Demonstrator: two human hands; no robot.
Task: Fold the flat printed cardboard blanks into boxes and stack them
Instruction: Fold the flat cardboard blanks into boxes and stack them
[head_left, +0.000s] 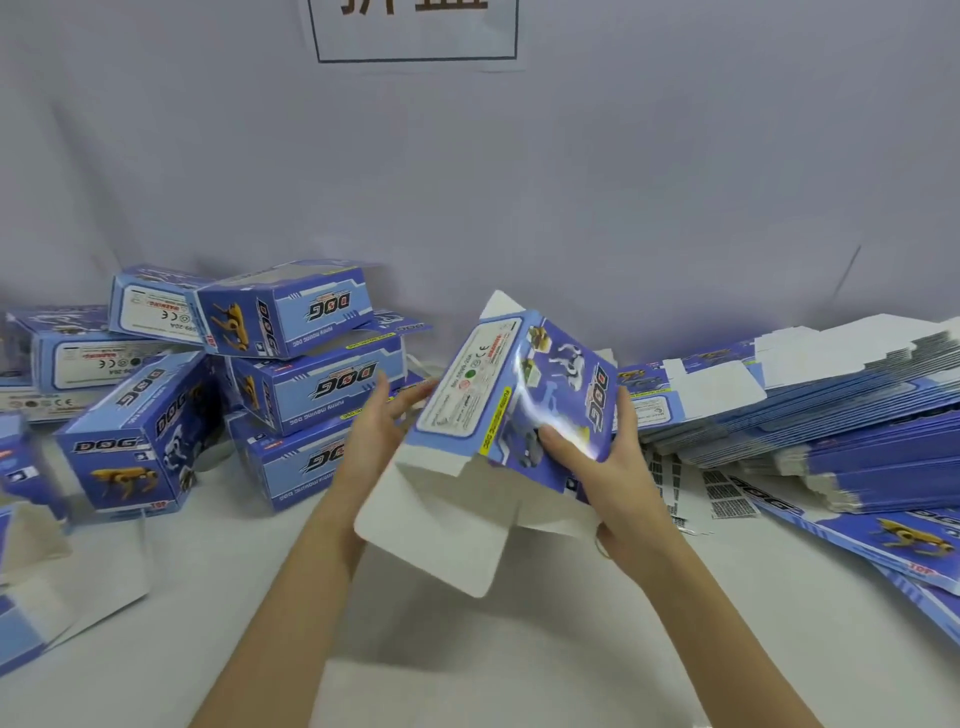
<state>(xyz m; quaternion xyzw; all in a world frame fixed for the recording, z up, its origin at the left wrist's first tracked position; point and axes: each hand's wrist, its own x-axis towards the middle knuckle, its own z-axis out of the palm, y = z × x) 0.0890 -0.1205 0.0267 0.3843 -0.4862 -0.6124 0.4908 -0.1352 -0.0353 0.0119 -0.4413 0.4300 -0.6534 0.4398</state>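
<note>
Box (511, 395) half-formed, held up over the table (519, 649) between both hands, tilted with its open end toward the person. Right hand (608, 467) grips the printed side, thumb across the face and fingers curled round the far edge. Left hand (382, 426) sits at the opposite side with fingers fairly straight, touching or pressing the panel edge; can't tell if it actually pinches anything. Hands apart, box between them.

White flaps (441, 525) at the near end hang open, not tucked. Looks like the step in hand is squaring the tube and closing that end.

To do it well, my read: keep the right-hand grip on the creases so the tube stays rectangular, fold the small side flaps in first, then the big flap, tuck its tab fully inside. Push along the score lines, not mid-panel, or the glossy card will dent.

Finished boxes (291, 358) are piled loosely at left, some leaning. Flat blanks (831, 415) are stacked at right. Set this one down flat on a stable box, since the pile looks likely to slide.
</note>
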